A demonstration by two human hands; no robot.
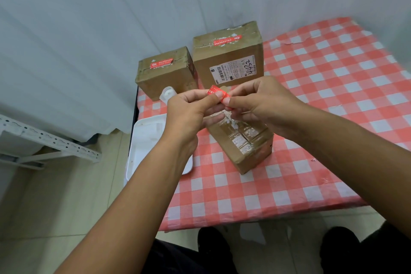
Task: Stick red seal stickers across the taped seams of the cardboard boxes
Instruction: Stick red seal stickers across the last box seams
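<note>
Shelving (pixel 51 142) of pale slotted metal sits low at the far left, off the table, with a white tray (pixel 144 140) hanging over the table's left edge beside it. Next comes my left hand (pixel 186 113), thumb and forefinger curled and pinching the left part of the red seal sticker (pixel 216 92), which I hold in the air just above the near cardboard box (pixel 242 144). The sticker is a small bright red strip with tiny pale print on it, too small to read, bent where my fingers meet. My right hand (pixel 262 104) pinches its right end, fingertips closed on it and touching those of my left. The near box below has glossy clear tape crossing its top and no red strip on it. Behind my hands, the small box (pixel 166 73) at left and the taller box (pixel 229 58) at right each carry a red seal across the top seam; the taller one also shows a white shipping label (pixel 233 69) on its front. All three stand on the red-and-white checked tablecloth (pixel 333 78), which stretches away to the right.
</note>
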